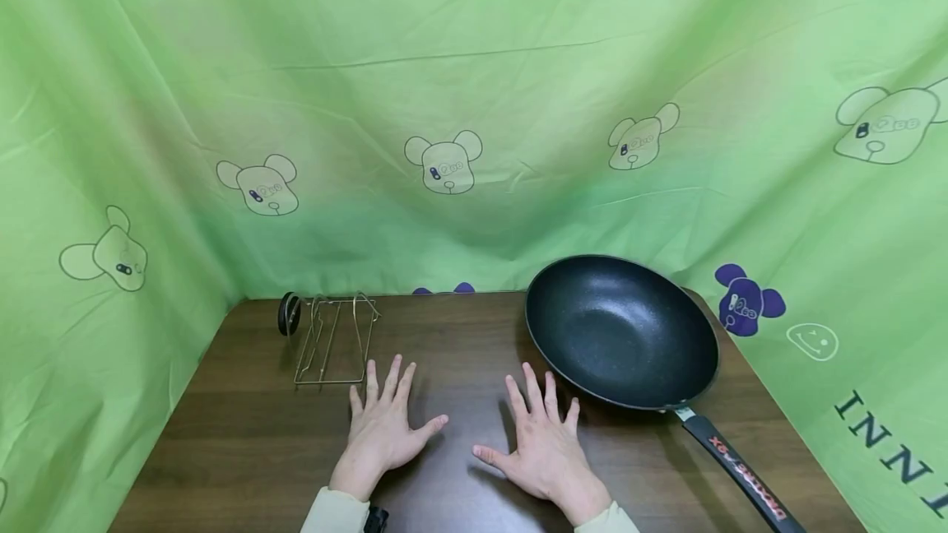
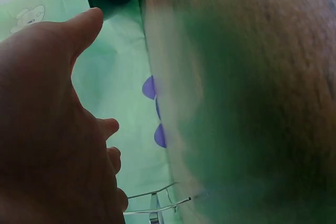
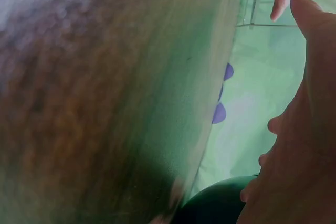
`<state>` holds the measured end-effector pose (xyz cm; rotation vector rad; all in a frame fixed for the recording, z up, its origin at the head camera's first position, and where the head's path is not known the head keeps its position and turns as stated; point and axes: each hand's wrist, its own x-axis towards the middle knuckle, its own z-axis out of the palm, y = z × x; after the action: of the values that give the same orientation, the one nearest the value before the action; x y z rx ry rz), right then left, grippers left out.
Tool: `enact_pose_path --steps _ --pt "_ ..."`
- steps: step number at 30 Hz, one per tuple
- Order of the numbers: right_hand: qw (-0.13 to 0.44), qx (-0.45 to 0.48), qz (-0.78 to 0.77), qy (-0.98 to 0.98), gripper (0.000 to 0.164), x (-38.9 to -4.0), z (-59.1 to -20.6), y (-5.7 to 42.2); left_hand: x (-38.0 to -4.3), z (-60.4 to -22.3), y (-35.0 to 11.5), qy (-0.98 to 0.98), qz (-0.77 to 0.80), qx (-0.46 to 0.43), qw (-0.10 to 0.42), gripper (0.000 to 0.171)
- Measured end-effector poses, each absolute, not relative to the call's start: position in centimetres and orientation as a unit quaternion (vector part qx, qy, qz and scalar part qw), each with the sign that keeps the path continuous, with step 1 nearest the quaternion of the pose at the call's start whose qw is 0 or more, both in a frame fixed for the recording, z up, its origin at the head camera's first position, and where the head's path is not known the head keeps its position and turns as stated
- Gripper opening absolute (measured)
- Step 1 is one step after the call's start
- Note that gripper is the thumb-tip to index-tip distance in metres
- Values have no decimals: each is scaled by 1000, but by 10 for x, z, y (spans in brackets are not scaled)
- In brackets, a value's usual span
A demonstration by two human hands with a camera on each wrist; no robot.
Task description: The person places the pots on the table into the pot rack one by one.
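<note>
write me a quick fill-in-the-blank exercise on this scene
In the head view, the round black pan lies to the ____ of the silver metal wire rack.
The bare left hand and bare right hand hold ____.
The patterned cloth curtain behind the brown wooden table is mainly ____.
Missing words: right; nothing; green.

We note black wok (image 1: 622, 331) beyond right fingers (image 1: 532, 391), brown wood-grain tabletop (image 1: 459, 344) beneath, green cartoon-print cloth (image 1: 518, 224) farthest.
</note>
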<state>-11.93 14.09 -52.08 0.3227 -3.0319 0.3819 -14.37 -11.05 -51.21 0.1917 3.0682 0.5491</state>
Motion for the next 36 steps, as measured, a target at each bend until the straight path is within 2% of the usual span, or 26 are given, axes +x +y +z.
enact_pose_path --steps 10,25,36 --pt "47 109 122 -985 110 -119 -520 142 -143 -511 -109 982 177 61 13 92" --pt "86 134 144 -977 103 -119 -507 143 -143 -496 -102 970 237 61 -8 83" --pt "152 146 177 -961 82 -119 -501 144 -145 -497 -98 959 276 58 -38 74"
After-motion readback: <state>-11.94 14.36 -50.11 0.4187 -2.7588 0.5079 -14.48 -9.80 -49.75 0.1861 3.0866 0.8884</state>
